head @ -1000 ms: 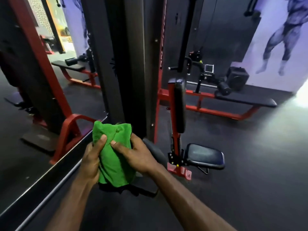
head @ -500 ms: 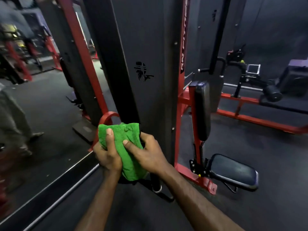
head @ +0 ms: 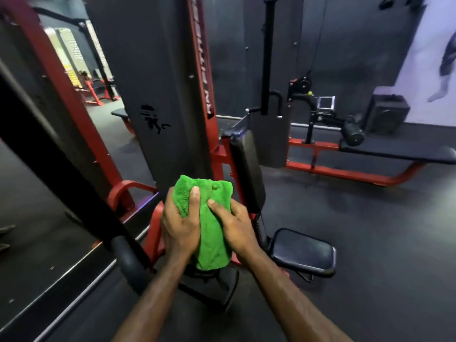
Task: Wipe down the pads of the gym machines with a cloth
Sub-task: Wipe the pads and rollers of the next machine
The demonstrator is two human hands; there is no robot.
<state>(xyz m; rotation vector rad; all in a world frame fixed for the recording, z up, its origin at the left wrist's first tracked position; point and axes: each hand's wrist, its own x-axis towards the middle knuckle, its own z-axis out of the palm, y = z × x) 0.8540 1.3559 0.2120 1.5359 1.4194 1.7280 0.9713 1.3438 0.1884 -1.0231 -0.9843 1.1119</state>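
Observation:
A folded green cloth (head: 209,218) is held up in front of me by both hands. My left hand (head: 179,225) grips its left side with the thumb laid over the front. My right hand (head: 233,224) grips its right side, thumb on the cloth. Just behind the cloth stands a red machine with an upright black back pad (head: 248,169) and a black seat pad (head: 302,251) low to the right. A black roller pad (head: 128,261) on a slanted bar is at the lower left. The cloth touches no pad.
The tall grey weight-stack cover (head: 160,95) with a red post rises straight ahead. A long black bench (head: 404,153) on a red frame with a foam roller (head: 352,137) lies at the right. A mirror wall (head: 37,193) runs along the left. Dark rubber floor (head: 370,230) spreads to the right.
My view has swung right and closer to the machine, so the back pad and seat now sit just behind my hands. Both hands keep holding the cloth, now nearer the middle.

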